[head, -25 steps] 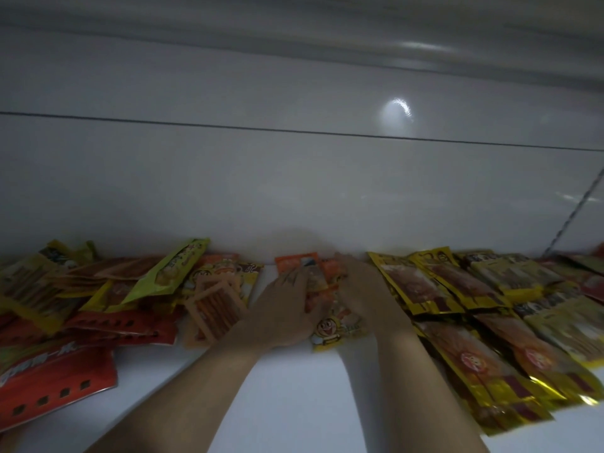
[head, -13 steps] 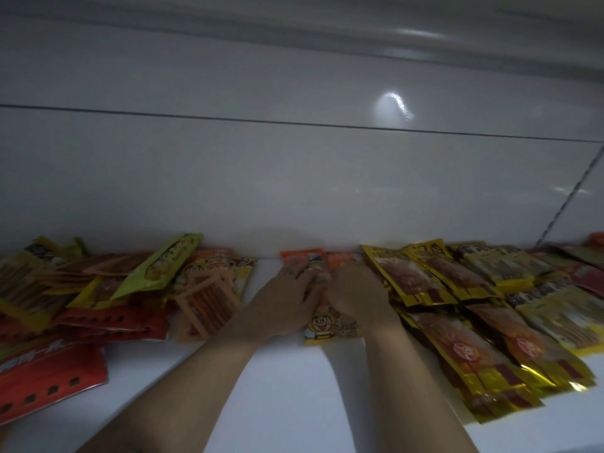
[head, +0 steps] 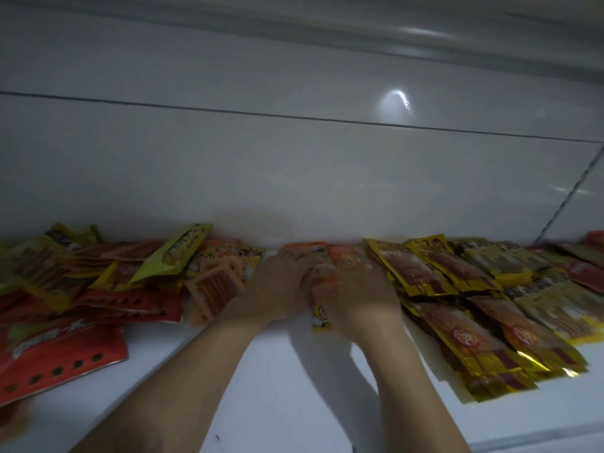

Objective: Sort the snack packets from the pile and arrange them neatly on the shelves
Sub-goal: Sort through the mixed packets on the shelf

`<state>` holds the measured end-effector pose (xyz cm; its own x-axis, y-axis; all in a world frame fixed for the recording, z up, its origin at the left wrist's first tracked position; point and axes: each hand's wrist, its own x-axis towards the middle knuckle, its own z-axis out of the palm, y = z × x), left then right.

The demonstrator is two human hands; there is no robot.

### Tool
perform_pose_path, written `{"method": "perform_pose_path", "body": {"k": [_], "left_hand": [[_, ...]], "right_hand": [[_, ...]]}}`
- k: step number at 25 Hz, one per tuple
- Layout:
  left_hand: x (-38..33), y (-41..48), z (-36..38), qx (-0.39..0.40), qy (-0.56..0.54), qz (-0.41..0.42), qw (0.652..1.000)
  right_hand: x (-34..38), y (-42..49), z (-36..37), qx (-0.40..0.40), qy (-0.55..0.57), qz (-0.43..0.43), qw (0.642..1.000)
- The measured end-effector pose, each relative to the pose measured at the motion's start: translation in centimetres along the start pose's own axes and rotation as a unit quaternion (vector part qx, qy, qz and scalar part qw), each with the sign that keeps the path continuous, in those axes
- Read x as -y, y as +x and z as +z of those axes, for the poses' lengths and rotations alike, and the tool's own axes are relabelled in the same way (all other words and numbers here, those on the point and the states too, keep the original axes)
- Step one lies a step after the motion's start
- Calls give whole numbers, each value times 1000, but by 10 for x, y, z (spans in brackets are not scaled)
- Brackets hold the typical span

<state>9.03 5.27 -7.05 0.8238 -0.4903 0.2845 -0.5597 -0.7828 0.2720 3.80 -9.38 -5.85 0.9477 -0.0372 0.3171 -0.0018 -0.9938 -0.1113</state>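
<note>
Both hands are down on the little stack of orange packets [head: 322,282] at the middle of the shelf's [head: 277,387] back edge. The left hand [head: 277,291] and right hand [head: 364,297] sit either side of it, fingers laid fairly flat over the top. It looks like pressing inward rather than pinching, though it's blurry. I'd guess they're squaring it up. Tip: nudge the edges flush from both sides, then slide the lot back to the wall so it lines up with the gold packets [head: 425,273] just to the right. Go easy, since foil bags probably slip and fan out. The messy pile [head: 108,276] at the left end isn't sorted yet.
</note>
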Motion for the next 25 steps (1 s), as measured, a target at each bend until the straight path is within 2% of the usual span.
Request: {"method": "perform_pose_path", "body": {"k": [1,3,6,8,10,13,20,25], "left_hand": [[-2,-3,-5,15,14,10,1000],[-11,-11,-12,39,30,33,998],[-23,-19,-22,67,5,44,997],[-26,-23,-24,83,4,35,996],[-26,-24,-23,92,12,24,995],[-29,-25,-23,108,17,19,994],[-34,-27,-23,151,35,6,988],[-21,-48,-29,117,54,-38,991]], "right_hand": [[3,-17,1,37,-8,-11,999],[-4,-38,6,12,-41,-37,998],[-17,-56,-13,82,-17,-2,996],[-29,-67,-13,30,0,14,999],[-22,-77,-11,9,-4,23,1000],[-15,-79,2,-13,47,-22,999],[-26,-54,-1,22,28,-36,999],[-26,-46,-1,-37,52,-45,997]]}}
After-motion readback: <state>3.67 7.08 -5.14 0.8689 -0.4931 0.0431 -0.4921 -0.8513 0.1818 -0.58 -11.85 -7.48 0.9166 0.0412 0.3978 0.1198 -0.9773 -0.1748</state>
